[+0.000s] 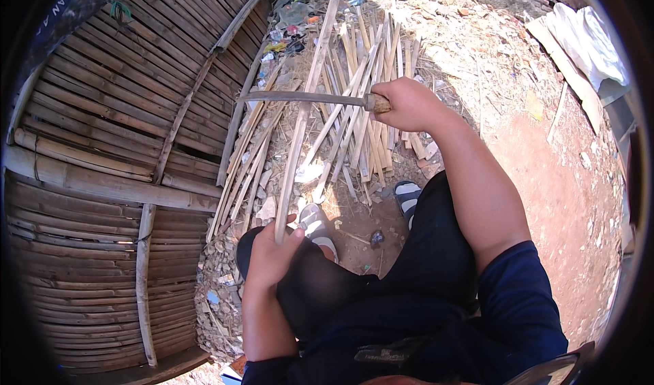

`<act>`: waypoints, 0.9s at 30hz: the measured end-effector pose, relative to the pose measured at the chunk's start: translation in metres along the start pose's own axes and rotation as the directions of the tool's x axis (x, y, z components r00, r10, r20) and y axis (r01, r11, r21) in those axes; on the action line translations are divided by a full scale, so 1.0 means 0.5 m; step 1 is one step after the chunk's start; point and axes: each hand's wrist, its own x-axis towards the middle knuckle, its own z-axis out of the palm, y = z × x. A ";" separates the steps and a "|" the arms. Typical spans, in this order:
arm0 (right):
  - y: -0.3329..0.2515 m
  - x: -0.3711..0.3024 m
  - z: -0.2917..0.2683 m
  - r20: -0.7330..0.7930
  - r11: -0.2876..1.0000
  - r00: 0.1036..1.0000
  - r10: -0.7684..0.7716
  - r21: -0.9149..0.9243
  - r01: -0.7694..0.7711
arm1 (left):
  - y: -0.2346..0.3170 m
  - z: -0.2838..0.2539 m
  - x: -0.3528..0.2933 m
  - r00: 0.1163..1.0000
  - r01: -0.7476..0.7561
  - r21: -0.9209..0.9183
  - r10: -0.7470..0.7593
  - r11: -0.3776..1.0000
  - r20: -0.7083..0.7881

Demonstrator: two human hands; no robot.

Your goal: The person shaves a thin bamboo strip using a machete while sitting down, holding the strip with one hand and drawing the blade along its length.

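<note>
A slatted bamboo wall [109,99] borders the left; a heap of wooden strips [361,140] lies ahead. One long strip [298,136], clamped in the left hand [274,249], slants before the heap, crossed by a machete [327,98] that the right hand [407,104] clenches.

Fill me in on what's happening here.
A seated or crouching person is handling wood. The left hand holds the near end of a long wooden strip; the right hand grips a long-bladed knife, its blade crossing over the strip. More strips lie piled on the ground beyond.
</note>
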 end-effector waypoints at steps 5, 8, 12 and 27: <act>-0.012 -0.011 0.006 0.041 1.000 0.999 -0.015 0.001 0.015 | 0.003 0.000 -0.003 0.999 0.031 -0.073 -0.030 0.997 0.010; -0.049 -0.033 0.037 0.042 0.967 0.967 -0.250 -0.028 0.251 | -0.006 0.001 -0.001 1.000 -0.003 -0.095 0.005 0.995 0.014; -0.068 -0.042 0.044 0.163 0.939 0.929 -0.332 -0.039 0.342 | -0.025 0.006 0.002 0.997 -0.072 -0.092 0.073 0.993 0.010; -0.047 -0.042 0.029 0.150 0.958 0.947 -0.283 -0.006 0.287 | -0.003 0.002 -0.002 0.999 -0.004 -0.122 0.008 0.993 0.034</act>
